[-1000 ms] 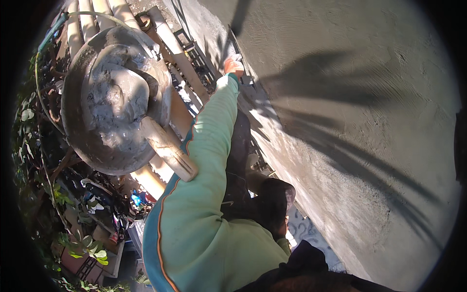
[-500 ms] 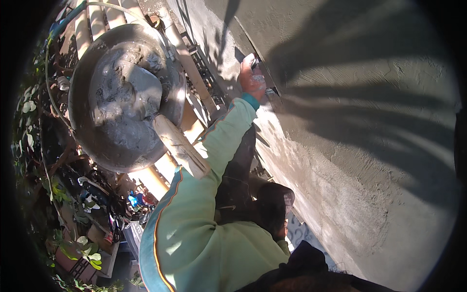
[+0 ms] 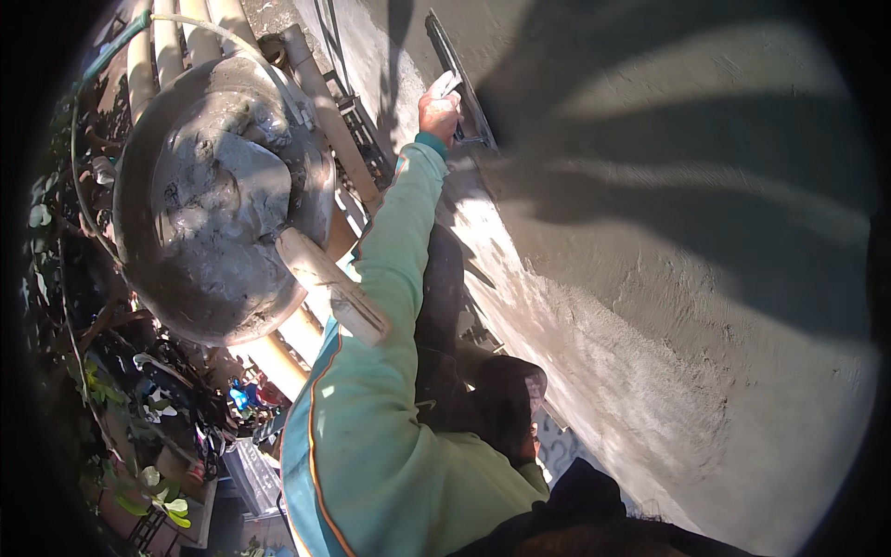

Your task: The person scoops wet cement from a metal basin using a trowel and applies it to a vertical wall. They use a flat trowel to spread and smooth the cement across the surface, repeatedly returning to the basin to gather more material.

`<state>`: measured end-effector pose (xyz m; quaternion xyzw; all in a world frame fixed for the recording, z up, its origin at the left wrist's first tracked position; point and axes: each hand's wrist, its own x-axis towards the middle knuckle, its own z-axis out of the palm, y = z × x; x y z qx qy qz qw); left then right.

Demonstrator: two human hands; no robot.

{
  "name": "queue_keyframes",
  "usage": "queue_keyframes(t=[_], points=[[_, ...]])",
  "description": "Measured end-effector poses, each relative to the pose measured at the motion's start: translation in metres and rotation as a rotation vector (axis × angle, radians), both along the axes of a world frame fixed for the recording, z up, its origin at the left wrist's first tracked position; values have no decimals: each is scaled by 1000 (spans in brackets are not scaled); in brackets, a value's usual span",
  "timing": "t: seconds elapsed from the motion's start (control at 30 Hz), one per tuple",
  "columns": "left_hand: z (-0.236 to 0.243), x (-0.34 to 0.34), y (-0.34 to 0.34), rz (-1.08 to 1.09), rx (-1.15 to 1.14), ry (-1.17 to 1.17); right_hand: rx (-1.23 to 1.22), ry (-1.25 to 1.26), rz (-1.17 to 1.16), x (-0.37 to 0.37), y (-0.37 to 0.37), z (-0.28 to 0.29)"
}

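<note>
My left hand [image 3: 440,110], at the end of a pale green sleeve, is closed round the handle of a plastering trowel [image 3: 461,79]. The trowel's long, narrow blade is seen nearly edge-on against the grey plastered wall [image 3: 631,213]. Left of my arm sits a wide round metal basin [image 3: 139,269] with wet grey mortar [image 3: 200,200] in it. A tool with a thick wooden handle [image 3: 334,288] rests there, its blade coated in mortar and its handle end overlapping my sleeve. My right hand does not show.
Bamboo poles [image 3: 167,46] lie under the basin as a platform. A pale hose [image 3: 209,26] crosses the basin's far side. Leafy plants [image 3: 158,501] and clutter fill the lower left, below the platform. Dark trousers [image 3: 445,288] show beside the wall's lower edge.
My left hand has moved away from me and to the left along the wall with the trowel, whose blade now shows more. The view has shifted slightly; the basin and wooden-handled tool lie as before.
</note>
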<state>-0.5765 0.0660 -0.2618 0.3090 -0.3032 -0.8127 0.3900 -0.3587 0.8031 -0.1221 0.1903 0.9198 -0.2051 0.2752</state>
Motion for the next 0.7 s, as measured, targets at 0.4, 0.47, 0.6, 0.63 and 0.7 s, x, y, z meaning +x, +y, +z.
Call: queue_keyframes(t=[0.4, 0.47, 0.6, 0.63, 0.7], points=[[251, 33, 193, 244, -504, -184, -12, 8, 52, -3, 4, -5], [187, 26, 209, 266, -68, -202, -2, 11, 42, 2, 5, -5], [-74, -3, 243, -94, -341, -814, 9, -3, 27, 15, 5, -4], [-134, 14, 239, -199, -721, -1168, 7, -29, 68, 11, 4, 1], [-162, 9, 241, -125, -76, -807, 17, -38, 70, 14, 8, 3]])
